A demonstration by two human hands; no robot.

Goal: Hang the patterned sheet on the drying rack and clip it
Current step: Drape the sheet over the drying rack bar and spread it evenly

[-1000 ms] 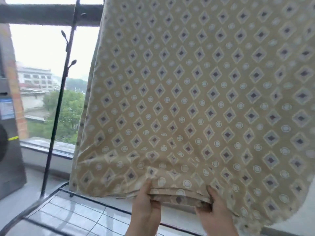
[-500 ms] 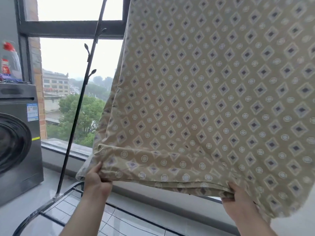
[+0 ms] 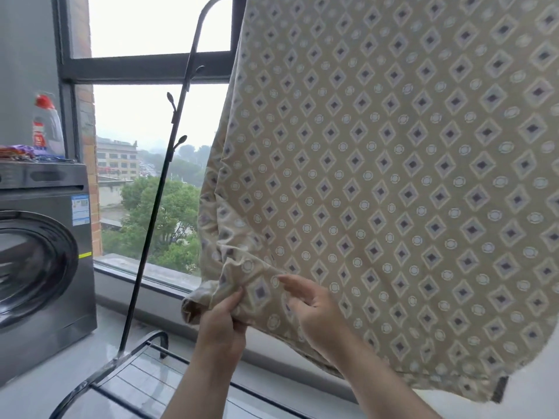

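Patterned sheet [image 3: 393, 176] is hung from above the frame's top edge & fills centre and right of frame. Its btm-left corner, bunched, is pinched betw. thumb & fingers of the left hand [image 3: 222, 322], low centre. Right hand [image 3: 314, 309] is held just right of it, in front of the cloth, fingers loose, index tip laid on the fabric, nothing gripped. Drying rack [image 3: 160, 192] pole is seen left of the sheet, washing machine [image 3: 39, 252] at left edge.
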